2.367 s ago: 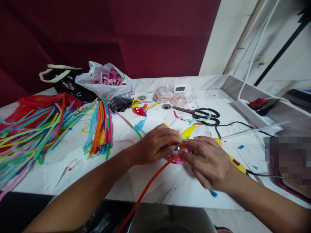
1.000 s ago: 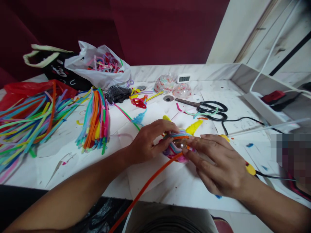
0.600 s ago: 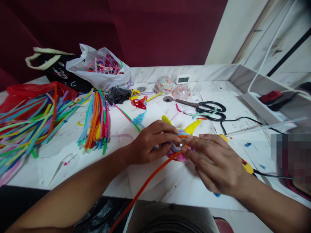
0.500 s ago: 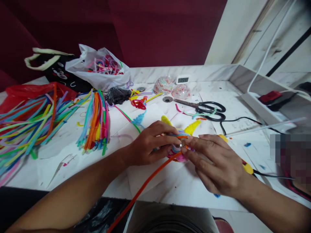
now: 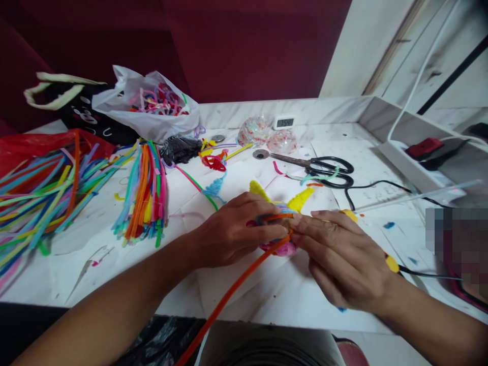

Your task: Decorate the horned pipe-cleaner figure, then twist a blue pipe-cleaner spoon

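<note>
White marbled tabletop (image 5: 267,295): carries all items below, with sheets of white paper under the work area.

Loose spread of long multicoloured pipe cleaners (image 5: 41,193): far left, lying over a red plastic bag (image 5: 23,147).

White plastic bag of coloured pipe-cleaner loops (image 5: 148,114): rear left, against a black tote bag with cream handles (image 5: 76,109).

Tied bundle of multicoloured pipe cleaners (image 5: 147,193): between the loose spread and the hands.

Left hand (image 5: 232,234): resting at tabletop centre, fingers curled and pressed onto the small craft piece.

Right hand (image 5: 343,259): just beside the left, thumb and forefinger pinching the orange pipe cleaner where it meets the craft piece; other fingers extended.

Long orange pipe cleaner (image 5: 236,287): runs from the pinch down past the near tabletop edge.

Black-handled scissors (image 5: 320,168): behind the hands, well apart.

Yellow-handled tool with black cord (image 5: 391,264): partly hidden under the right hand.

Small multicoloured pipe-cleaner craft piece with two yellow points (image 5: 284,206): between both hands, on the paper.

Small white digital clock (image 5: 284,122): rear edge.
</note>
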A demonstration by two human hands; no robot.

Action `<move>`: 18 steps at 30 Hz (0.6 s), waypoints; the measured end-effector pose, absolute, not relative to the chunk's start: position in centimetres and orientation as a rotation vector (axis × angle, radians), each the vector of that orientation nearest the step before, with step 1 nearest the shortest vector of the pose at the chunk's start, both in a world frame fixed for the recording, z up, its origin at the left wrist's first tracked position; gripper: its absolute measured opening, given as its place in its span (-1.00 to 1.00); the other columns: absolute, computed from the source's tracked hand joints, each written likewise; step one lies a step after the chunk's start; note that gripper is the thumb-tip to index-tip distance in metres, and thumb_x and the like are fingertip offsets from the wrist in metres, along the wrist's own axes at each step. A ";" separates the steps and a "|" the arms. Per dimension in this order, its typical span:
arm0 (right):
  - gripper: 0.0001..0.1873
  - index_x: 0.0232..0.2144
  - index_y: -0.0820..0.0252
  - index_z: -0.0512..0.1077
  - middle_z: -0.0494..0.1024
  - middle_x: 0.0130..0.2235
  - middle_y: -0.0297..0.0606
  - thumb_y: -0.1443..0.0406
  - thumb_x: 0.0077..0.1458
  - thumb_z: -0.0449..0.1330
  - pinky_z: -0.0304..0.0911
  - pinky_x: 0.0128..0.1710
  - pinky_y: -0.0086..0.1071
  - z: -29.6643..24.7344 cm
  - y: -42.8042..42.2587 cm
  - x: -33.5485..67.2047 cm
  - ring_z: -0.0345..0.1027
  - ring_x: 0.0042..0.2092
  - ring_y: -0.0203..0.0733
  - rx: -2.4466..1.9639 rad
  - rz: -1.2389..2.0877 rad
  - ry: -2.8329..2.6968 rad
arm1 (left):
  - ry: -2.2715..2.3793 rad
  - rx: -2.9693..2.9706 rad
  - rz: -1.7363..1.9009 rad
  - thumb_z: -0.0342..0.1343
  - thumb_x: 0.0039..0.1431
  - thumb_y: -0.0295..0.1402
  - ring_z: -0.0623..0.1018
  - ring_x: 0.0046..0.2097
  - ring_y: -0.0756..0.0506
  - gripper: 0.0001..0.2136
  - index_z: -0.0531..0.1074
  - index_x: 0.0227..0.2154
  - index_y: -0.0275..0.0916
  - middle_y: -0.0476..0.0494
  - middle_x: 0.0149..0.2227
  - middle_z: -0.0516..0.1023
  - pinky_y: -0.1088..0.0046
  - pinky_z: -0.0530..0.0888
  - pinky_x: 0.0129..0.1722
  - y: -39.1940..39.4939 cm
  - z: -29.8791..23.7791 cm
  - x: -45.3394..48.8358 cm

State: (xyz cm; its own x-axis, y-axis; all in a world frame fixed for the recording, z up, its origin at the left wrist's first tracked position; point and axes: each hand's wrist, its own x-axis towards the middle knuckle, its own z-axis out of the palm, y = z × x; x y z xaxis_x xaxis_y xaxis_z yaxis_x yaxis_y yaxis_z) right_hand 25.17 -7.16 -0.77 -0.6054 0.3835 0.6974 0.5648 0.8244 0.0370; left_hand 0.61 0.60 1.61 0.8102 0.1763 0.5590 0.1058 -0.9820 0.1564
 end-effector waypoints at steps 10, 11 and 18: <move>-0.62 -0.05 0.51 0.45 0.56 -0.02 0.16 0.49 0.03 0.17 0.32 0.10 0.00 -0.6 -7.1 25.0 0.38 0.13 0.04 -0.664 -0.311 -2.280 | 0.129 2.865 0.997 -0.01 0.27 -0.45 0.48 0.05 -0.16 -0.74 0.36 0.00 -0.24 -0.33 0.02 0.49 0.18 0.43 0.07 1.1 1.0 0.5; -0.61 -0.04 0.50 0.45 0.56 -0.01 0.16 0.49 0.03 0.18 0.32 0.11 0.00 -0.6 -7.1 25.0 0.38 0.13 0.04 -0.667 -0.313 -2.286 | 0.130 2.865 0.990 -0.01 0.27 -0.46 0.48 0.05 -0.16 -0.74 0.36 0.00 -0.25 -0.33 0.02 0.49 0.17 0.43 0.07 1.1 1.0 0.5; -0.63 -0.06 0.46 0.47 0.58 -0.03 0.11 0.49 0.05 0.17 0.31 0.12 -0.03 -0.4 -7.2 25.0 0.40 0.11 0.02 -0.690 -0.328 -2.291 | 0.125 2.864 1.016 0.01 0.26 -0.44 0.46 0.06 -0.16 -0.73 0.36 0.01 -0.25 -0.33 0.04 0.48 0.17 0.42 0.09 1.1 0.7 0.7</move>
State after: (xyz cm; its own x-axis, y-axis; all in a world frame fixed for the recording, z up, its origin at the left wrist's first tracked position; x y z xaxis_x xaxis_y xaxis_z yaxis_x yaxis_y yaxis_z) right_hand 25.03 -7.17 -0.40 -0.6046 0.3831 0.6984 0.5639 0.8251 0.0356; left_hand 0.67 1.12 0.74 0.7741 0.1108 0.6233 0.0437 -0.9916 0.1220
